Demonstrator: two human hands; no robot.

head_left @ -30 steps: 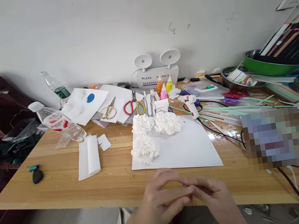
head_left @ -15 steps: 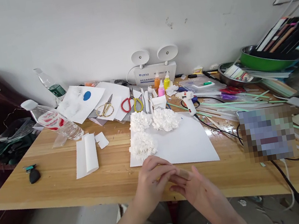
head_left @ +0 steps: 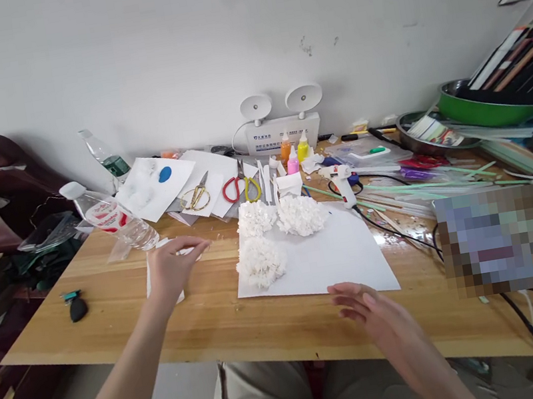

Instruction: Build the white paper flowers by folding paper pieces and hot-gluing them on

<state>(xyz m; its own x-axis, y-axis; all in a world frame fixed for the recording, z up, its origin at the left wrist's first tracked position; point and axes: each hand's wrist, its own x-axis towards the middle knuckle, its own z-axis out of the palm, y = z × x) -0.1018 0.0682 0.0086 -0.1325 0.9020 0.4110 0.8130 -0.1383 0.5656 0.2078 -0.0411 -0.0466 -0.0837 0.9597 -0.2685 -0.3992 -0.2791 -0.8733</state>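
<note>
White paper makes up most of what I can see at the centre: a flat sheet (head_left: 341,258) on the tabletop (head_left: 236,326) carries three ruffled white clumps (head_left: 261,262), grouped toward its left side. The left hand (head_left: 173,265) is over a folded paper (head_left: 149,285), hiding most of it from me; only slivers show beside the wrist. Its grip is narrow, thumb and fingertips together, but I cannot tell whether anything thin is pinched there. The right hand (head_left: 373,314) has a wide, loose grip with nothing visible in it, just in front of the sheet's near edge; its forearm runs out at the bottom of my view. A pixelated patch (head_left: 493,241) covers something to the right that I cannot identify. Behind the sheet, the glue gun (head_left: 343,186) is clear, yet I lose its black cord (head_left: 393,230) behind the patch. The green bowl (head_left: 490,113) is partly hidden by the dark sticks (head_left: 522,61) above it.
</note>
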